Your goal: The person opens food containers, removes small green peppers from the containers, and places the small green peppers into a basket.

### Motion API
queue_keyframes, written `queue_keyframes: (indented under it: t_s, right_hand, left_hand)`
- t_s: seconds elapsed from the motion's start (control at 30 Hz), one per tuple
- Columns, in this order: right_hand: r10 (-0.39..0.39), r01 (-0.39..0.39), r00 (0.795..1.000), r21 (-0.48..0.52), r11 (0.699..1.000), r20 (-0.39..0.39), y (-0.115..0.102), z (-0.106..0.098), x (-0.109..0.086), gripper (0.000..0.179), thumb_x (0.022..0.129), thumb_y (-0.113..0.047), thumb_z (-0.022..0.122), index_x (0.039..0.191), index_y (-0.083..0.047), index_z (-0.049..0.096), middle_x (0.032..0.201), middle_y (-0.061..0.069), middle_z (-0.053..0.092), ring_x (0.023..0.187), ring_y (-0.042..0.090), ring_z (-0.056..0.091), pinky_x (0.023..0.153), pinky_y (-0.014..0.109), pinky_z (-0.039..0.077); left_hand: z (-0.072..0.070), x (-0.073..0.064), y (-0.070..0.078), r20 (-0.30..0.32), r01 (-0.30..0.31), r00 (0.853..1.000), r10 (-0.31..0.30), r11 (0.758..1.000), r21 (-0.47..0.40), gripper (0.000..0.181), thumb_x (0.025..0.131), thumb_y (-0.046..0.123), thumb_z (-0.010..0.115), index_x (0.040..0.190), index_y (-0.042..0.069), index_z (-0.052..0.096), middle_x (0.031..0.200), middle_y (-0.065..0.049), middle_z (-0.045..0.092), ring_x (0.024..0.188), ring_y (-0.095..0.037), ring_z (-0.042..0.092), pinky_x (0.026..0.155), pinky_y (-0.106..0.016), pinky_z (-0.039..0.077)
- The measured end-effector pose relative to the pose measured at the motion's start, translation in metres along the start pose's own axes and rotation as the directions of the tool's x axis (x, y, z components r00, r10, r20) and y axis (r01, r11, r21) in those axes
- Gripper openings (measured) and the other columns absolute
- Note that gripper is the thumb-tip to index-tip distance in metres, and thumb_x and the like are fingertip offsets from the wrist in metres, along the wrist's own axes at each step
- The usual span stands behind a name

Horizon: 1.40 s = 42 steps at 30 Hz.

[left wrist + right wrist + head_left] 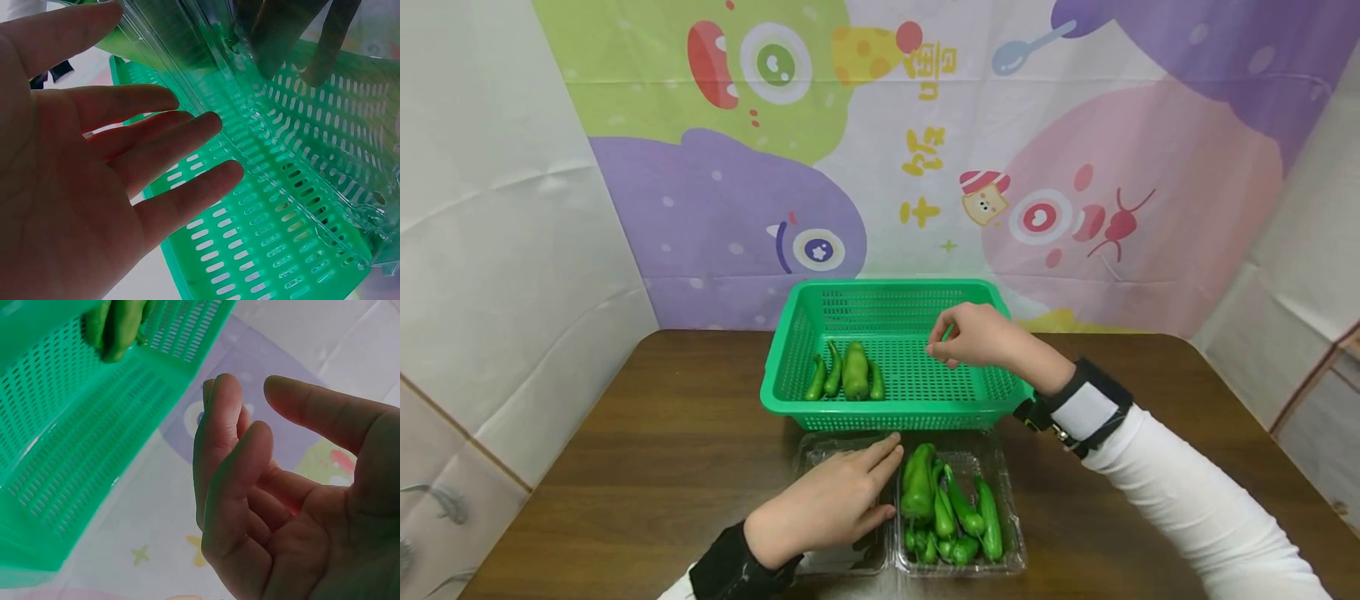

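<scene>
A green plastic basket [891,407] stands at the back of the table with several green peppers [855,372] side by side in its left part. Above its right part hovers my right hand [977,335], fingers loosely bent and thumb apart, holding nothing, as the right wrist view shows. In front of the basket lies a clear plastic clamshell box [1017,533]; its right half holds a pile of green peppers [951,508]. My left hand [827,500], fingers extended, is over the box's left half, with its fingertips near the middle fold. Nothing is in the left palm [75,194].
The brown wooden table [647,467] extends to both sides of the basket and box. A cartoon-printed cloth [925,250] hangs right behind the basket. Pale sheets [512,208] flank the table at left and right.
</scene>
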State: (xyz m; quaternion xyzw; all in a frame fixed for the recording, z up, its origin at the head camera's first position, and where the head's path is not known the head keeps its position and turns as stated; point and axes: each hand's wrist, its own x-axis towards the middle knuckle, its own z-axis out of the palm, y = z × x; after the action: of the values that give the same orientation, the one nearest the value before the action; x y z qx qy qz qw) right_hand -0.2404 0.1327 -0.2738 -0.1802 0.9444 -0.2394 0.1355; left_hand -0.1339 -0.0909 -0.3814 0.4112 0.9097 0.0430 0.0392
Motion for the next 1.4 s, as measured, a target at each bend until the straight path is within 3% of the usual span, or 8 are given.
queue_keyframes:
  t_s: [0.27,0.5,0.77,1.1,1.4]
  right_hand:
    - [-0.078,0.078,0.997,-0.015,0.997,-0.014,0.008,0.018,-0.029,0.012,0.091,-0.023,0.064,0.093,-0.012,0.068,0.073,0.004,0.067,0.063,0.017,0.062,0.055,0.026,0.045]
    - [-0.075,0.075,0.997,0.007,0.997,0.031,0.019,0.043,-0.052,0.007,0.090,-0.022,0.066,0.089,-0.014,0.068,0.073,-0.001,0.065,0.061,0.014,0.060,0.055,0.026,0.047]
    - [-0.052,0.053,0.999,-0.035,0.998,0.012,0.027,0.061,-0.073,0.010,0.088,-0.020,0.068,0.079,-0.017,0.064,0.070,-0.007,0.060,0.056,0.009,0.052,0.052,0.025,0.041]
    - [0.047,-0.044,0.997,-0.052,0.998,0.061,0.042,0.079,-0.083,0.014,0.084,-0.019,0.072,0.076,-0.017,0.061,0.069,-0.005,0.057,0.058,0.010,0.052,0.052,0.027,0.041]
    - [0.015,-0.017,0.999,0.047,0.999,0.041,0.052,0.083,-0.082,0.010,0.084,-0.012,0.071,0.079,-0.014,0.062,0.071,-0.003,0.058,0.061,0.011,0.053,0.053,0.026,0.044]
  left_hand:
    - [0.000,0.001,0.001,-0.010,0.002,1.000,-0.002,1.000,0.016,0.064,0.095,0.039,0.056,0.146,0.004,0.037,0.152,-0.015,0.034,0.126,-0.023,0.052,0.096,-0.037,0.049]
    - [-0.001,-0.001,0.002,0.008,0.005,1.000,-0.005,1.000,-0.003,0.064,0.096,0.038,0.056,0.146,0.004,0.036,0.152,-0.015,0.033,0.125,-0.023,0.052,0.096,-0.037,0.049]
    - [0.000,-0.001,0.001,0.010,-0.008,1.000,0.008,1.000,-0.006,0.063,0.096,0.037,0.054,0.147,0.004,0.035,0.153,-0.015,0.032,0.128,-0.023,0.050,0.098,-0.036,0.048]
    - [0.000,0.000,0.001,0.009,-0.008,1.000,0.008,1.000,-0.001,0.063,0.096,0.037,0.054,0.147,0.005,0.034,0.153,-0.014,0.031,0.128,-0.023,0.050,0.099,-0.036,0.047]
    - [-0.001,0.000,0.001,0.016,-0.001,1.000,0.002,1.000,-0.021,0.063,0.097,0.037,0.054,0.147,0.005,0.034,0.154,-0.014,0.030,0.129,-0.023,0.049,0.099,-0.037,0.047]
